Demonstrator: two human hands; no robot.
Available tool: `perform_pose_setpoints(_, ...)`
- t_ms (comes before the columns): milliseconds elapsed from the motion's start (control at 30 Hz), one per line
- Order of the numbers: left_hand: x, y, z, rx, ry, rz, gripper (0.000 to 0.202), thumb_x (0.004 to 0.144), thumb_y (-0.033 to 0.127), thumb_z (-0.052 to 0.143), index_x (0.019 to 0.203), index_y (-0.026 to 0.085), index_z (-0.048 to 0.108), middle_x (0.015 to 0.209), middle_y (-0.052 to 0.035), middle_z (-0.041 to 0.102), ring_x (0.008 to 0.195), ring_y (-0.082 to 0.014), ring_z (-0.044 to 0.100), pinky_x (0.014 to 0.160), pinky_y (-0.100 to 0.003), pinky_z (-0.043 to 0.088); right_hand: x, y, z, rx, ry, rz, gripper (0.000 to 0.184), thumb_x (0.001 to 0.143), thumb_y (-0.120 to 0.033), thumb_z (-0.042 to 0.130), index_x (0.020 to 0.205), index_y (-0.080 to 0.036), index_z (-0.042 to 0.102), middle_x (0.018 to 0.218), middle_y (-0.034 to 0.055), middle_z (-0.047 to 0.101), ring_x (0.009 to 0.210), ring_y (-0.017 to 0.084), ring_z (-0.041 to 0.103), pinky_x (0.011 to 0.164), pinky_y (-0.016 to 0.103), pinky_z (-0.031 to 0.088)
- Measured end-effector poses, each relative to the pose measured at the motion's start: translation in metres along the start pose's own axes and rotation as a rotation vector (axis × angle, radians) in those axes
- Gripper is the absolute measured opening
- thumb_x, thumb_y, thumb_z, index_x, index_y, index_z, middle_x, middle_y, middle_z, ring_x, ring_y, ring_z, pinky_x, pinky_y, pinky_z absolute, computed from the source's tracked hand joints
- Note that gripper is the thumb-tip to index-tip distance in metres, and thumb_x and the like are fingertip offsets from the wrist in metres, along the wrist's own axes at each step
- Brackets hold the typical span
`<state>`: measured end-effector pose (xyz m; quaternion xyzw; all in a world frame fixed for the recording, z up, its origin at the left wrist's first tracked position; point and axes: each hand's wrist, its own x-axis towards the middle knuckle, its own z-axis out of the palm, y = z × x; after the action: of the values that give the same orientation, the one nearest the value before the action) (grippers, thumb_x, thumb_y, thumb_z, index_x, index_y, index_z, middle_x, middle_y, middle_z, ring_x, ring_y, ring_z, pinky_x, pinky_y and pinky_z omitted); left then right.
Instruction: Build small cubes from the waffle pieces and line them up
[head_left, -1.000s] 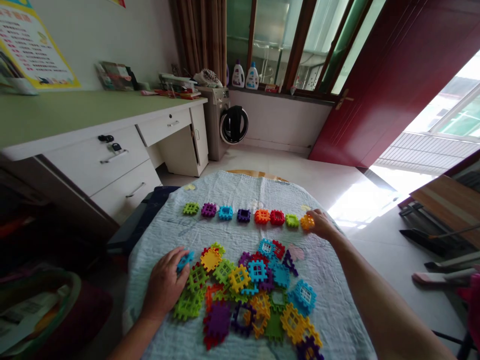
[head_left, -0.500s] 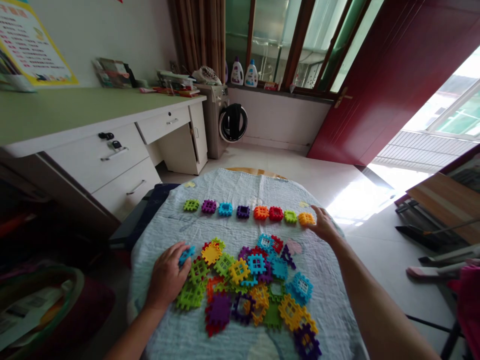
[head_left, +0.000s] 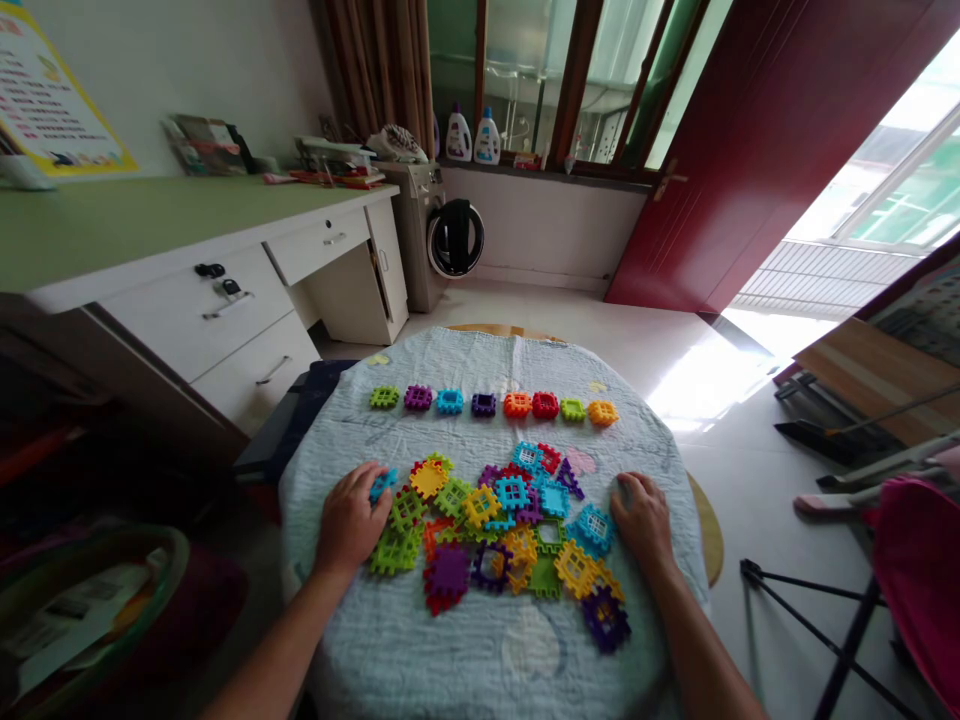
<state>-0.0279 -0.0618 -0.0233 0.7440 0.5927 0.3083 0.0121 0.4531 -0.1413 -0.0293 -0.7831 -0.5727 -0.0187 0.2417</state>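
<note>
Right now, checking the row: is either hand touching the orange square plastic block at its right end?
No, the orange square plastic block sits apart from the left hand and right hand, both down by the loose pile.

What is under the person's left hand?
The left hand rests on the pale blue quilted cloth, with a blue interlocking block against its fingers. Anything directly beneath the palm is covered and cannot be seen.

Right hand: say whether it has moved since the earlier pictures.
Yes: the right hand has drawn back from the orange block at the row's end, toward the person.
</note>
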Motion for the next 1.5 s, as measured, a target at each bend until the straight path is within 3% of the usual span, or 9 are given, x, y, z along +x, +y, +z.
perform_pose_setpoints(200, 0.001, 0.002, -0.001, 0.007, -0.008, -0.016, 0.029, 0.087, 0.030, 0.048, 0.108, 0.017, 0.063, 0.119, -0.0139, 0.065, 0.114, -0.0297, 0.059, 0.103, -0.048, 0.046, 0.002, -0.015, -0.006, -0.115, -0.024, 0.033, 0.033, 0.085, -0.031, 0.048, 0.112, -0.019, 0.063, 0.122, 0.0097, 0.062, 0.110, 0.026, 0.054, 0.098, 0.040, 0.040)
perform_pose_setpoints(667, 0.002, 0.002, -0.001, -0.064, 0.013, -0.038, 0.027, 0.088, 0.025, 0.045, 0.106, 0.017, 0.063, 0.116, -0.0134, 0.066, 0.114, -0.0288, 0.060, 0.104, -0.048, 0.046, 0.001, -0.021, -0.009, -0.183, -0.035, 0.032, 0.031, 0.089, -0.031, 0.047, 0.113, -0.019, 0.062, 0.122, 0.0105, 0.061, 0.109, 0.027, 0.054, 0.095, 0.040, 0.041)
perform_pose_setpoints(900, 0.002, 0.003, 0.000, -0.127, 0.098, -0.089, 0.032, 0.089, 0.022, 0.039, 0.108, 0.016, 0.064, 0.129, -0.0162, 0.058, 0.123, -0.0301, 0.055, 0.107, -0.051, 0.046, 0.002, -0.021, -0.009, -0.215, -0.047, 0.029, 0.032, 0.089, -0.031, 0.046, 0.114, -0.018, 0.061, 0.122, 0.0110, 0.061, 0.109, 0.028, 0.054, 0.096, 0.040, 0.040)
perform_pose_setpoints(1233, 0.001, 0.005, -0.005, -0.251, 0.171, -0.131, 0.031, 0.087, 0.016, 0.039, 0.110, 0.019, 0.060, 0.126, -0.0117, 0.058, 0.125, -0.0239, 0.054, 0.110, -0.045, 0.045, 0.003, -0.019, -0.008, -0.237, -0.070, 0.031, 0.034, 0.090, -0.033, 0.045, 0.117, -0.018, 0.061, 0.123, 0.0114, 0.061, 0.108, 0.028, 0.054, 0.093, 0.041, 0.041)
perform_pose_setpoints(1500, -0.001, 0.010, -0.010, -0.201, 0.024, -0.119, 0.041, 0.071, 0.006, 0.044, 0.103, 0.020, 0.064, 0.127, -0.0106, 0.061, 0.124, -0.0255, 0.055, 0.112, -0.047, 0.043, 0.003, -0.020, -0.008, -0.243, -0.083, 0.046, 0.035, 0.091, -0.034, 0.045, 0.118, -0.018, 0.060, 0.125, 0.0114, 0.060, 0.110, 0.029, 0.054, 0.092, 0.042, 0.041)
